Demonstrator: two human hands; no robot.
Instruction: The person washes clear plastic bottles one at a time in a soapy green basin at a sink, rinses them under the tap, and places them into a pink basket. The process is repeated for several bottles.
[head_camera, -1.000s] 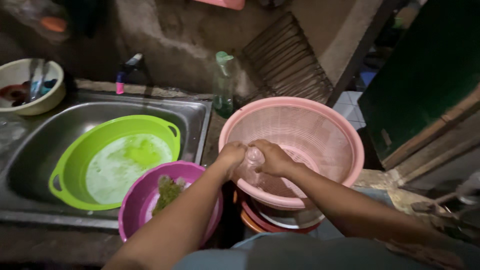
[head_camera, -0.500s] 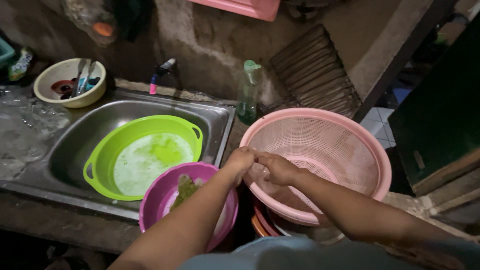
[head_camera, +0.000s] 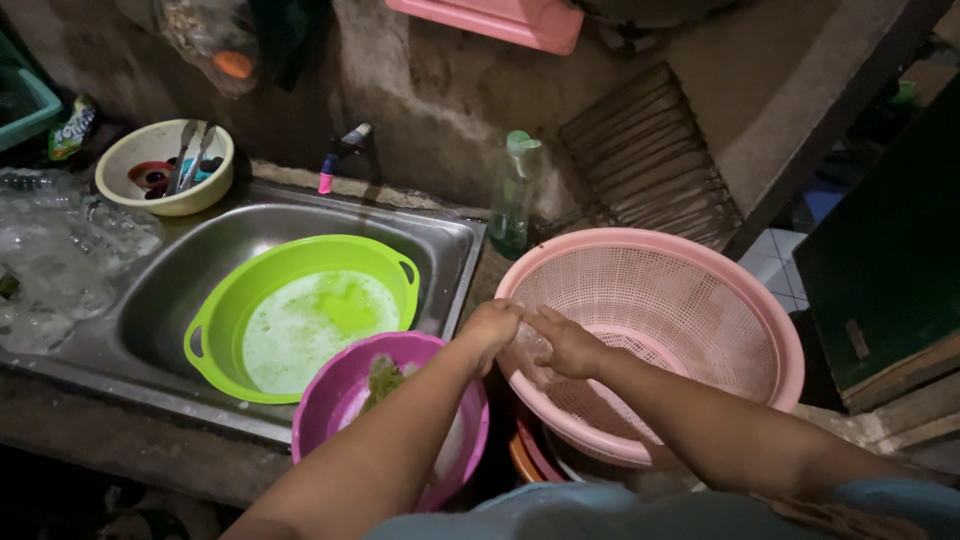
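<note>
1. The left hand (head_camera: 492, 328) and right hand (head_camera: 570, 345) meet just right of the frame's centre, at the near-left rim of the pink colander basket (head_camera: 700, 300). Both are curled around a small clear glass-like object (head_camera: 532, 350), fingers closed on it from either side; it is too blurred to tell exactly what it is.
2. That clear object sits between the two hands, just inside the colander's rim, low in the middle of the frame.
3. The pink colander basket fills the centre-right. It is round and finely perforated, tilted slightly toward the camera, and rests on a stack of other bowls whose edges peek out beneath it.
4. Under the left forearm, lower centre-left, is a magenta bowl (head_camera: 340, 395) with something greenish (head_camera: 382, 375) and suds inside.
5. Just left of that, inside the steel sink (head_camera: 200, 260), sits a lime-green basin (head_camera: 290, 265) with two handles, holding soapy water.
6. Behind the sink's right corner stands a clear bottle with a green cap (head_camera: 515, 195), against the rough wall.
7. A tap with a pink and blue spout (head_camera: 338, 160) juts from the wall above the sink.
8. At upper left, a cream bowl (head_camera: 165, 168) holds utensils and small items.
9. Crumpled clear plastic (head_camera: 60, 260) lies at the far left.
</note>
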